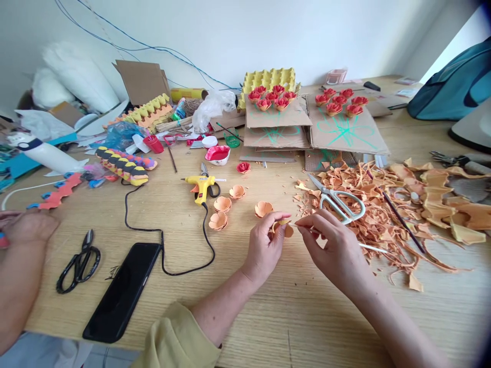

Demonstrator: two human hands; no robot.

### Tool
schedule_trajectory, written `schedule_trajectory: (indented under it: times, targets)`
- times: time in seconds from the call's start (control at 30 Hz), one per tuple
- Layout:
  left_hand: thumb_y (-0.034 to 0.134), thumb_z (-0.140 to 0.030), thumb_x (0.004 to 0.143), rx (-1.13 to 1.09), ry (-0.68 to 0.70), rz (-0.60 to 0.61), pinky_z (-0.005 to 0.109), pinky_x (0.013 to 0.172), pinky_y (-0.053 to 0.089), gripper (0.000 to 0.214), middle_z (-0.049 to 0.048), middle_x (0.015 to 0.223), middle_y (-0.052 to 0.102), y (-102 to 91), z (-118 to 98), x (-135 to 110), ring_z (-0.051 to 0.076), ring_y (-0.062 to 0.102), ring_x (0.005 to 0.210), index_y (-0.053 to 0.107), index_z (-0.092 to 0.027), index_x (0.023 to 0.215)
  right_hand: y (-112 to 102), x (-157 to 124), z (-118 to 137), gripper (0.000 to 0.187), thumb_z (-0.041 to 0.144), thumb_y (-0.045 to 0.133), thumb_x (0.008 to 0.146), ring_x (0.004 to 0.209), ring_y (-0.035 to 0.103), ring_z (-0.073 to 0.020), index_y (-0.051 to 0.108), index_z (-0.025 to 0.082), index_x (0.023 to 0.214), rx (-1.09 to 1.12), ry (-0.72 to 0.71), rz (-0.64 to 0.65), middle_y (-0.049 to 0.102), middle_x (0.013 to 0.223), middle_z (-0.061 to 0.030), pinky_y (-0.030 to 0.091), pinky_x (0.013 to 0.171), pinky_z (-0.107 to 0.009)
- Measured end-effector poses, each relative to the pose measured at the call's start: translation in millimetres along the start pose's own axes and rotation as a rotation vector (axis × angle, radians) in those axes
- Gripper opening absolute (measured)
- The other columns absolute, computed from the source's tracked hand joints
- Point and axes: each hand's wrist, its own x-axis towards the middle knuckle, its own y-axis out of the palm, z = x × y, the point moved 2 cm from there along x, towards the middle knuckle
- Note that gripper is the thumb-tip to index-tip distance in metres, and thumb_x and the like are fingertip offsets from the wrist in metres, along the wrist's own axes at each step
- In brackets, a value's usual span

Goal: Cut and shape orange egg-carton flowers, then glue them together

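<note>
My left hand (264,248) grips a small orange paper flower cup (288,232) between thumb and fingers, just above the wooden table. Close by on the right, my right hand (337,248) has thumb and forefinger pinched together. Whatever lies in that pinch is too small to make out. Behind my left hand rests an orange flower cup (264,208), with several similar cups (223,204) farther left. A yellow glue gun (202,187) stands beyond them, near a red-painted flower (243,167).
Orange scraps (379,220) are heaped at right, with white-handled scissors (339,200) on them. Cardboard sheets (345,135) carry red flowers at the back. A phone (123,291), black scissors (79,261) and a cord (187,273) lie left. Another person's hand (32,227) rests at far left.
</note>
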Motion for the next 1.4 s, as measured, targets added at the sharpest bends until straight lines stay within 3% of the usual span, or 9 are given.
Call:
schedule_trajectory:
  times: [0.23,0.53,0.7,1.03,1.4]
  targets:
    - [0.056,-0.023,0.094,-0.077,-0.061,0.002,0.026,0.072,0.053,0.021,0.0064,0.099,0.07,1.7,7.6,-1.0,0.019,0.066,0.09,0.065,-0.02,0.113,7.3,-1.3,-5.7,0.018,0.021,0.053,0.094,0.063,0.06,-0.0125,0.066,0.023,0.107,-0.031,0.028,0.069,0.062,0.09,-0.003,0.047,0.062,-0.027]
    - [0.058,-0.009,0.088,-0.008,0.009,0.081,0.026,0.079,0.055,0.031,0.009,0.113,0.067,8.3,4.6,-5.1,0.02,0.064,0.103,0.06,-0.02,0.116,8.5,-2.6,-4.1,0.018,0.023,0.051,0.096,0.065,0.057,-0.014,0.068,0.023,0.1,-0.262,0.0,0.018,0.061,0.087,-0.0027,0.038,0.057,-0.026]
    - [0.059,-0.018,0.091,0.045,0.024,0.08,0.025,0.075,0.055,0.025,0.0092,0.11,0.068,7.2,5.0,-6.3,0.02,0.066,0.098,0.059,-0.02,0.116,10.3,-3.3,-5.5,0.017,0.022,0.051,0.095,0.066,0.057,-0.0145,0.067,0.022,0.096,-0.318,-0.046,0.027,0.061,0.085,-0.0031,0.035,0.057,-0.026]
    - [0.049,-0.008,0.09,0.035,-0.036,0.095,0.023,0.065,0.05,0.019,0.0029,0.09,0.067,5.6,5.2,-5.8,0.012,0.062,0.068,0.06,-0.019,0.102,9.2,-2.1,-1.1,0.019,0.019,0.052,0.095,0.067,0.056,-0.0151,0.07,0.023,0.1,-0.303,-0.063,0.045,0.06,0.082,-0.0031,0.032,0.054,-0.026]
    - [0.059,-0.019,0.091,0.153,-0.036,0.057,0.023,0.068,0.047,0.003,0.0004,0.079,0.067,2.9,5.1,-1.8,0.013,0.061,0.07,0.061,-0.018,0.088,10.5,-1.8,-2.9,0.02,0.017,0.051,0.095,0.073,0.057,-0.0156,0.07,0.022,0.102,-0.277,-0.076,0.078,0.06,0.084,-0.0033,0.033,0.058,-0.026]
